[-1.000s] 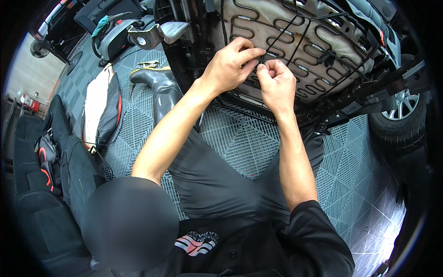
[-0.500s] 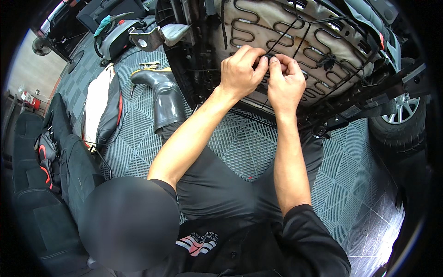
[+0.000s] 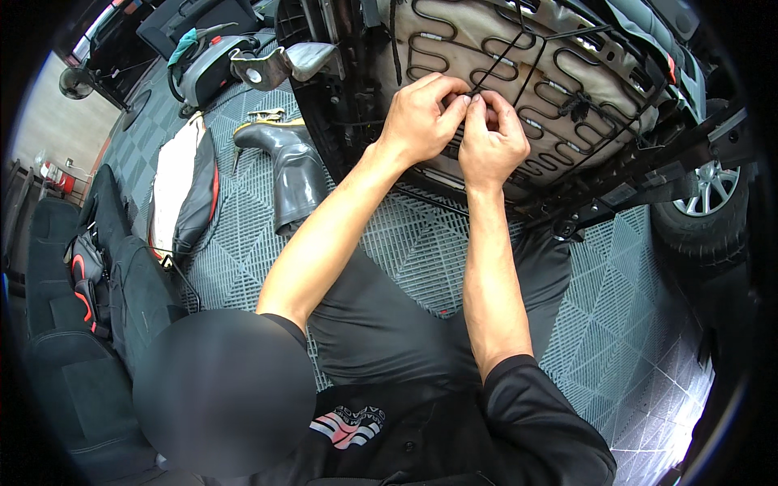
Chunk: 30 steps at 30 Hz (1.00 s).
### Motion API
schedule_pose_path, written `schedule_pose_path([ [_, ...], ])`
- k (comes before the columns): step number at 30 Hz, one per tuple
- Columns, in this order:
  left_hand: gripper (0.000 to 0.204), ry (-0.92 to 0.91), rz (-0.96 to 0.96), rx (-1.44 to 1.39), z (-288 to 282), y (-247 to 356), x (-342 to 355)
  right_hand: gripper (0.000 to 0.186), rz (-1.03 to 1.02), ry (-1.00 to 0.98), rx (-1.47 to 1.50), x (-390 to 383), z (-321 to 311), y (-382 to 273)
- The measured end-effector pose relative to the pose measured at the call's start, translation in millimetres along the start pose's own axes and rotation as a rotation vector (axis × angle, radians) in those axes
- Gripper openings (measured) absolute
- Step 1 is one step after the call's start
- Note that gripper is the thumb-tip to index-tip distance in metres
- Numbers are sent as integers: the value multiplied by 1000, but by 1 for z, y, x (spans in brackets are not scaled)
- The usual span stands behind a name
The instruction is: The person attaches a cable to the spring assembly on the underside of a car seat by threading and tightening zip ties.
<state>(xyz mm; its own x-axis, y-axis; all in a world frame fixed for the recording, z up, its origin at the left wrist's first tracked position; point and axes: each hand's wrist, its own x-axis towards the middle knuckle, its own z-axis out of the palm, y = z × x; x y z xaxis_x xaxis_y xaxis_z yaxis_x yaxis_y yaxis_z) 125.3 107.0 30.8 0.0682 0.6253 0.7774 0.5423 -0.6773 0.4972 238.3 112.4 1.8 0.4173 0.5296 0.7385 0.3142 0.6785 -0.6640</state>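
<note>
A car seat tipped on its side shows me its underside, where wavy seat springs [image 3: 559, 89] cross a beige foam pad [image 3: 454, 61]. Thin black cords are stretched over the springs. One black cord [image 3: 496, 61] runs down into my fingertips. My left hand [image 3: 423, 118] is closed in a pinch at the cord's lower end. Right beside it, my right hand [image 3: 493, 144] pinches at the same spot, fingertips nearly touching the left ones. The exact bit between the fingers is mostly hidden.
A black rubber boot [image 3: 293, 174] covers my outstretched left foot. Left of it lie a white-and-black seat cover [image 3: 180, 190] and a grey vacuum-like machine [image 3: 212, 73]. Black seats [image 3: 57, 267] stand at far left. A car wheel [image 3: 705, 202] is at right, on grey grid floor tiles [image 3: 604, 300].
My right hand has shifted slightly left and down, its fingertips closer to my left hand's. The left hand stays pinched at nearly the same place. The view has moved a little.
</note>
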Motion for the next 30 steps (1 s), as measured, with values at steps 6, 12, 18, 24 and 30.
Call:
schedule_pose_path([
  [6, 18, -44, -15, -38, -5, -5, -1, 30, 166, -284, 66, 1, -16, -10],
  [12, 17, -48, 61, 60, -9, -3, 1, 53, 398, -504, 139, 6, -30, -20],
  [18, 18, 168, 28, 12, 4, -2, -10, 49, 444, -582, 239, 8, -34, -15],
  [24, 19, 75, 97, 103, -1, 0, -2, 50, 404, -630, 175, 17, -41, -11],
  [30, 16, -35, 134, 342, -8, 11, 2, 36, 229, -498, 0, 22, -43, -19],
])
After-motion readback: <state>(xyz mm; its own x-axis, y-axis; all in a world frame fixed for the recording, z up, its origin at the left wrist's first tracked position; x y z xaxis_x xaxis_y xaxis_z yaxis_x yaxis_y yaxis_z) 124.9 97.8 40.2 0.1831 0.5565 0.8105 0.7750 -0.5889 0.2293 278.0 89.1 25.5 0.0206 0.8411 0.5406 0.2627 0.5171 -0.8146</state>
